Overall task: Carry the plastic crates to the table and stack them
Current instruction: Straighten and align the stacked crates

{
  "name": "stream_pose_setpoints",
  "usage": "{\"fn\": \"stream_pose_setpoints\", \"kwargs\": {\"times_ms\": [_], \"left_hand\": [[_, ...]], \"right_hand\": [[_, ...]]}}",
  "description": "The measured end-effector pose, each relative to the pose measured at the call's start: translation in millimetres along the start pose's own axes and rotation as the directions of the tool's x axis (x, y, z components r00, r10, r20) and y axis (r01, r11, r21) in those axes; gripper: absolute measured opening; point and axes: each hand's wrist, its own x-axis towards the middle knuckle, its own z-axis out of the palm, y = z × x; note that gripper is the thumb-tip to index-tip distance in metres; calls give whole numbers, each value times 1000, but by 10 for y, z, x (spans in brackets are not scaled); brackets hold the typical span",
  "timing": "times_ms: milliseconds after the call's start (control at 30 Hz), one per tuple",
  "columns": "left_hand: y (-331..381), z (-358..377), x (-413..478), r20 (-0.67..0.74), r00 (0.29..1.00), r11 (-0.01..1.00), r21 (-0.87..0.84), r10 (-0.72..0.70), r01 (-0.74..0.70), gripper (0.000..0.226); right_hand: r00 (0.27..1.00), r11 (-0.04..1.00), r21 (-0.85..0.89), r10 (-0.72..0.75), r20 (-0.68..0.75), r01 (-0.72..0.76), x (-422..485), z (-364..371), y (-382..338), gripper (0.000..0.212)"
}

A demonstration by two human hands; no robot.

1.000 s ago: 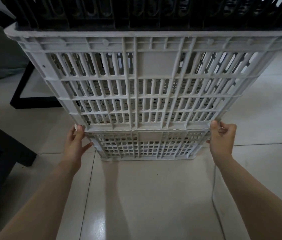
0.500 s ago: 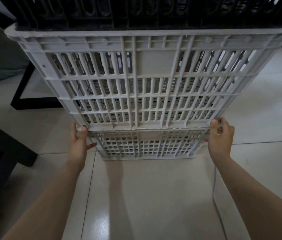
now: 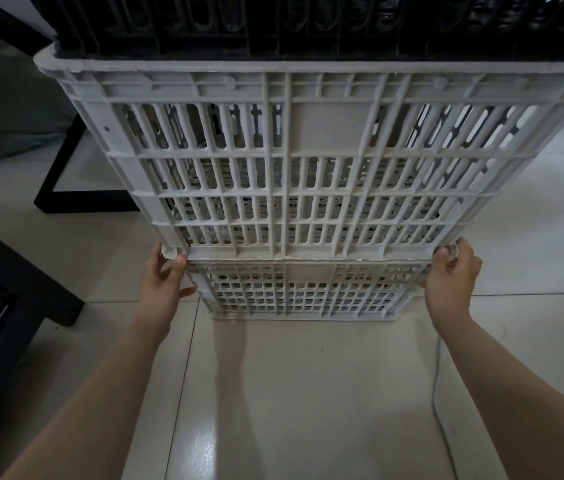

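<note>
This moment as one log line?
left hand: grips bottom corner of upper grey slatted plastic crate | right hand: grips opposite corner | beneath: lower grey crate on tiled floor

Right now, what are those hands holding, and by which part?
The left hand and right hand grip the upper grey crate at its two bottom corners, just above the lower grey crate.

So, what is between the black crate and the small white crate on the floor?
The big white crate: it sits on the small crate and carries the black crate. The head view shows this.
</note>
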Motion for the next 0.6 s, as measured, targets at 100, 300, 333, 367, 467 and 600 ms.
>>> {"fn": "stream_pose_setpoints", "kwargs": {"times_ms": [100,300,333,367,467,600], "left_hand": [[-24,-2,38,-17,1000,1000,20,4,-3,46],[-64,1,83,-7,1000,1000,14,14,-14,42],[-63,-1,86,-9,1000,1000,15,12,-12,43],[-67,-5,92,-5,1000,1000,20,14,-13,45],[-87,-30,111,22,1000,1000,25,5,-6,49],[-86,-79,114,49,999,1000,1,-20,20,52]], "right_hand": [[1000,1000,6,5,-13,-5,-7,17,-9,21],[999,999,25,22,-26,-21,-23,23,-13,25],[999,999,39,32,-35,-31,-25,35,-19,23],[998,997,58,56,-41,-53,-42,38,-51,23],[989,988,101,121,-84,-113,-2,36,-51,45],[978,982,82,180,-110,-171,-17,33,-110,51]]}}
